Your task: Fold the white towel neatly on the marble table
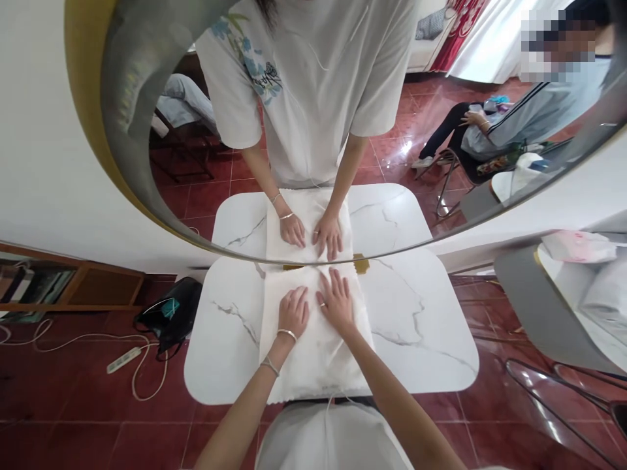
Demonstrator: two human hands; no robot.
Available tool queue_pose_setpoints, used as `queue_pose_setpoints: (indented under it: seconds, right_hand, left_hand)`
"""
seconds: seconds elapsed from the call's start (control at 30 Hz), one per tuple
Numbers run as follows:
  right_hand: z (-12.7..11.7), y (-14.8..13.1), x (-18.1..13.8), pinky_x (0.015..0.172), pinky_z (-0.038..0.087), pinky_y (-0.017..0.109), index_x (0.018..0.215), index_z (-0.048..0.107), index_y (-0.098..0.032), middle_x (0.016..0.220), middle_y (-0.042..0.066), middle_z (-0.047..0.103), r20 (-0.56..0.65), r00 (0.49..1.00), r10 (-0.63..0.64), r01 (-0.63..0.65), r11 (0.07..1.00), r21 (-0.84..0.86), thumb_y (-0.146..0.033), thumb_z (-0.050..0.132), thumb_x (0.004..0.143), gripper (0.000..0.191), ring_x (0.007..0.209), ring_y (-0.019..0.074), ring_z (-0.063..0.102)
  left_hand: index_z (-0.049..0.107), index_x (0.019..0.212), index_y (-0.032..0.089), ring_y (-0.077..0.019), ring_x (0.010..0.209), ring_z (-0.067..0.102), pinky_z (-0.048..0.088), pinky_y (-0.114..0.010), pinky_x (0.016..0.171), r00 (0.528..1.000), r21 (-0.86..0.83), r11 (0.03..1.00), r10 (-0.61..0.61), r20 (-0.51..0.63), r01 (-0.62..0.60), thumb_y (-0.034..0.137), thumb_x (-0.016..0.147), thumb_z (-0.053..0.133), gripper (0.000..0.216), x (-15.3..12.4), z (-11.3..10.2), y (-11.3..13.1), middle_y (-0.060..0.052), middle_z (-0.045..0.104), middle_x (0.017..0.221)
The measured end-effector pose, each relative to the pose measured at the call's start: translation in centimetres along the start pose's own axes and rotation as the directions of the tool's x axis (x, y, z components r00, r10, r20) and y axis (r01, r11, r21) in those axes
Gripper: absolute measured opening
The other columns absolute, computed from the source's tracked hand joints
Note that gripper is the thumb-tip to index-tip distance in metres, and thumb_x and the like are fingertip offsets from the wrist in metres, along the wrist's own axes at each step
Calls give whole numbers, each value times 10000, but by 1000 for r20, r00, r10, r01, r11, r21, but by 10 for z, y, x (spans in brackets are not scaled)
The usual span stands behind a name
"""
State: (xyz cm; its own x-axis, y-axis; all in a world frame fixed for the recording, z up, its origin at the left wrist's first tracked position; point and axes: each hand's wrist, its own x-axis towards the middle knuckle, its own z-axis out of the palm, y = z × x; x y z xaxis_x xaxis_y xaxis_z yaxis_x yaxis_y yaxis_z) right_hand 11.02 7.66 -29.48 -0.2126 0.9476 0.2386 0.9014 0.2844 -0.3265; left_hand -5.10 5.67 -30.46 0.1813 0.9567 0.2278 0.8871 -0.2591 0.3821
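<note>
A white cloth (321, 365) with a finely jagged edge lies on a small white table (411, 326) with grey marble veins. My left hand (293, 311), with bracelets at the wrist, rests on the cloth's left part, fingers fairly close together and slightly bent. To its right, my right hand (337, 300) lies flat on the cloth with its fingers spread and a ring on one of them. Both palms face down, so anything under them is hidden. Soft creases run through the cloth near the right forearm.
A large mirror (313, 150) with a gold rim stands behind the table and reflects my arms and a seated person. A gold-coloured piece (361, 264) sits at its base. On the floor at left are a black bag (183, 313) and a power strip (124, 360). Another table (539, 307) stands at right.
</note>
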Motion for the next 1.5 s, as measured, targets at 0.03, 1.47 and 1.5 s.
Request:
queue_pose_setpoints:
  seconds: [0.03,1.47,1.5]
  right_hand:
    - [-3,12,-4,1145,202,493,1486,263,-178,1552,125,236,-24,999,45,-45,999,-18,-336,353,973,544,1449,246,143]
    - [-52,84,-118,912,420,497,1436,348,-211,1432,168,371,-217,905,366,-373,928,5,-553,387,920,620,1146,305,469]
    - [-48,84,-107,899,409,512,1421,374,-199,1409,175,391,-228,884,407,-420,908,-7,-590,375,906,647,1131,321,461]
  left_hand:
    - [358,1446,185,-247,1383,333,292,-431,1140,998,-11,999,46,42,-46,277,932,393,524,6,4,9,-114,408,1472]
    - [218,1496,249,-257,1446,189,231,-418,1146,962,-12,975,220,161,-221,426,924,457,645,-99,2,93,-98,119,1588]
    - [219,1495,260,-250,1445,193,240,-416,1143,965,-4,978,206,163,-208,425,925,454,638,-99,1,93,-90,127,1588]
